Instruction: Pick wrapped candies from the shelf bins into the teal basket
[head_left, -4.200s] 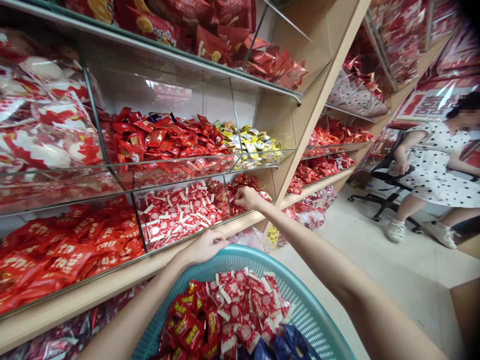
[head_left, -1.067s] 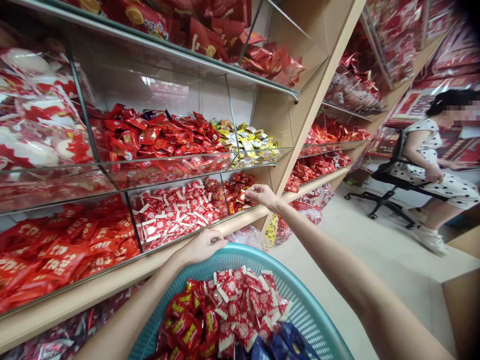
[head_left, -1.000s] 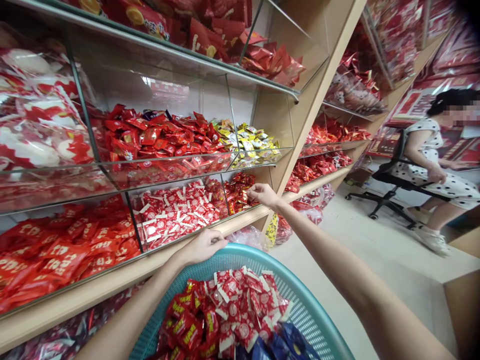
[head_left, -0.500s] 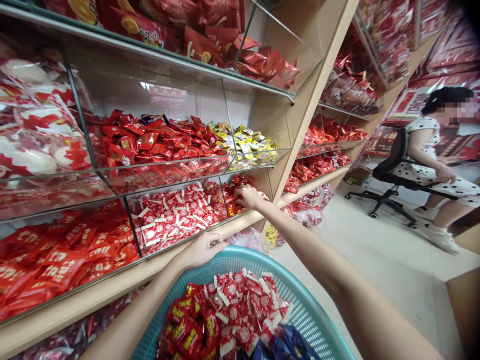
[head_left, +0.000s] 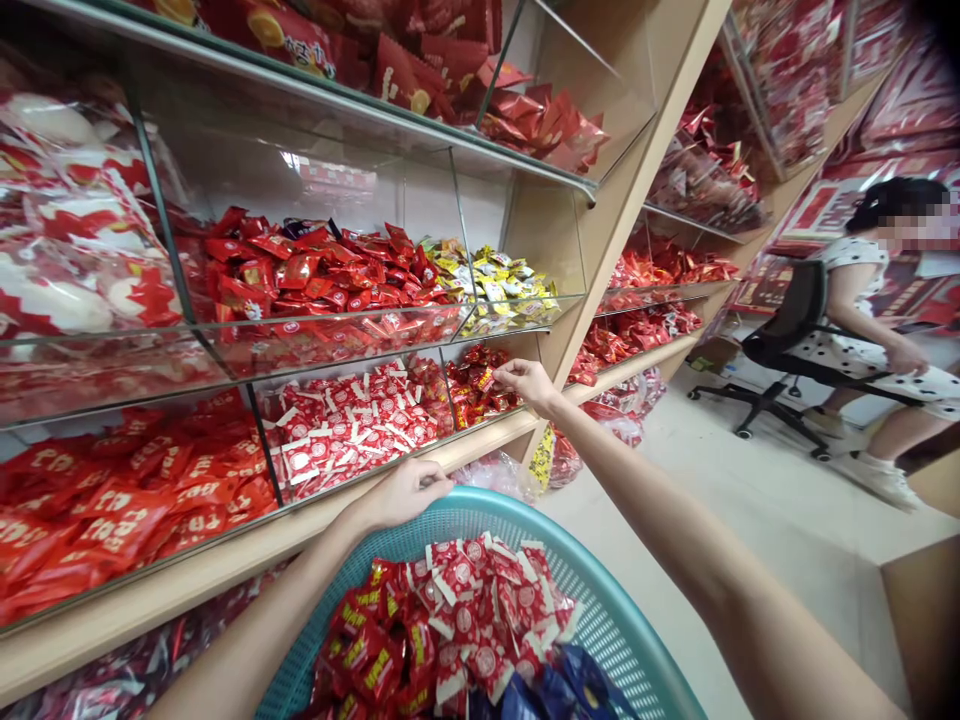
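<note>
Item: teal mesh basket (head_left: pixel 651 630), at six o'clock in the view, beneath the shelf's wooden front edge (head_left: pixel 482 440). Contents: red candies with yellow lettering (head_left: pixel 375 668), toward nine o'clock; red-and-white candies (head_left: pixel 487 600), toward twelve; blue-wrapped candies (head_left: pixel 574 685), toward four.

Item: left hand (head_left: pixel 401 495), at the basket's rim, toward eleven o'clock. Fingers curled and together; whether they clamp the rim cannot be told.

Item: right hand (head_left: pixel 529 388), near the centre of the view, just toward four o'clock, beside a glass-fronted compartment of small red-and-gold candies (head_left: pixel 480 380). Thumb and fingertips drawn together (anything between them is too small to make out).

Adjoining stock: red-and-white sachets (head_left: pixel 360 420), toward eight o'clock; yellow-and-white candies (head_left: pixel 510 280), on the tier above, toward one. A seated person (head_left: pixel 862 290), in a spotted dress, at three o'clock.

Hazards, as judged: a loose fingertip pinch could drop a small sweet onto the floor (head_left: pixel 675 480) between compartment and basket; knuckles could knock the glass front; a slack left hand could let the loaded basket tip.
</note>
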